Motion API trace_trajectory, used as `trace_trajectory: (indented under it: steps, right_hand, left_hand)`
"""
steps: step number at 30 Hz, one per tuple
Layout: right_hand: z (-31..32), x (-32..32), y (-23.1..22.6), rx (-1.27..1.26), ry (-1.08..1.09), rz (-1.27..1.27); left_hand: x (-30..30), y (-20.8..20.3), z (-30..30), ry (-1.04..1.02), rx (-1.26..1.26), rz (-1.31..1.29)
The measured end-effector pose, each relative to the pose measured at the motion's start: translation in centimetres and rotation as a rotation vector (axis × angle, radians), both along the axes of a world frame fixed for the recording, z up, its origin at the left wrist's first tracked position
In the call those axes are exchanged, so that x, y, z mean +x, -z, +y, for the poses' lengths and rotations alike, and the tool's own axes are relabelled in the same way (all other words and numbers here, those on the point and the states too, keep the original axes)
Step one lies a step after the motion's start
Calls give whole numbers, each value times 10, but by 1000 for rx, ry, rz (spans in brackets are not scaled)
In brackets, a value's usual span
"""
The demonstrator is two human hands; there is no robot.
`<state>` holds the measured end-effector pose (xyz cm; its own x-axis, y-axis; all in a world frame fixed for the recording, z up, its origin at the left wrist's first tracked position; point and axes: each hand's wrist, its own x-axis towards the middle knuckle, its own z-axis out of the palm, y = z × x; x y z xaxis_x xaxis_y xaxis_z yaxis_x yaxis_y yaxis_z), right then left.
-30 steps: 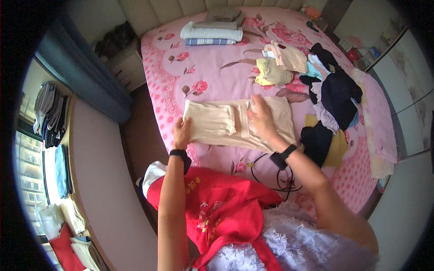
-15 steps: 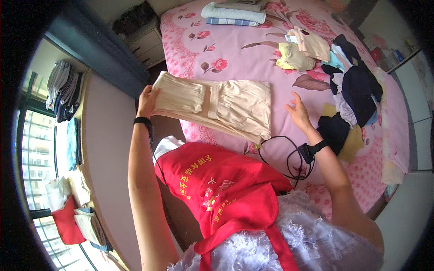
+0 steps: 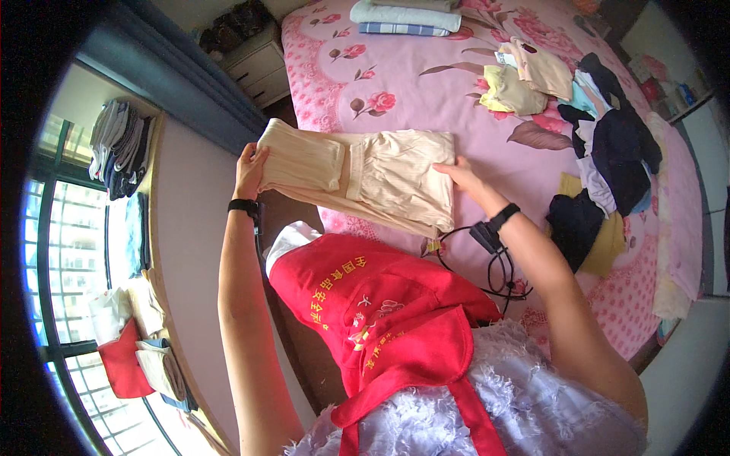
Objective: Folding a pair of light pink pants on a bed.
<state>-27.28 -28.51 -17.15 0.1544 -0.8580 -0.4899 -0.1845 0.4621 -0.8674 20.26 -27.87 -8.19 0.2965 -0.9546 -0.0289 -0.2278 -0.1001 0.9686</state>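
A cream garment of ribbed cloth, partly folded over itself, stretches between my hands at the near edge of the bed. My left hand grips its left end, which hangs over the bed's edge. At its right edge is my right hand, thumb on top of the cloth and the other fingers mostly hidden under or behind it. Whether the garment is trousers or a top, I cannot tell. Each wrist wears a black band, and a black cable lies looped below my right wrist.
The bed has a pink flowered cover. Folded towels lie at its far side, and a loose heap of dark and pale clothes on the right. Folded clothes line the window ledge at left. A red apron covers my front.
My right hand has moved left from above the bed and taken hold of the garment's right edge. My left hand keeps its grip. The view has shifted slightly.
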Motion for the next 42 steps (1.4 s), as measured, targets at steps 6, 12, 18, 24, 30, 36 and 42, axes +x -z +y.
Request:
trace_trajectory:
  steps: [6, 12, 18, 24, 30, 36, 42]
  right_hand:
    - [-29, 25, -44, -197, -52, -99]
    - [-69, 18, -47, -272, 7, -306]
    - [-63, 11, -15, 3, 96, -200]
    - [-18, 10, -21, 271, -60, -112]
    - [8, 6, -15, 227, -40, -429]
    - [36, 25, -21, 200, -5, -440]
    - [54, 55, -8, 116, 180, -181]
  left_hand:
    - [4, -35, 26, 2, -11, 39]
    - [-15, -46, 40, -86, -134, 158]
    - [-2, 12, 37, -84, -58, 82]
    - [-1, 27, 31, -164, 1, 79]
    - [0, 14, 22, -145, -6, 132]
    - [19, 16, 18, -130, -37, 141]
    - [16, 18, 12, -112, 41, 128]
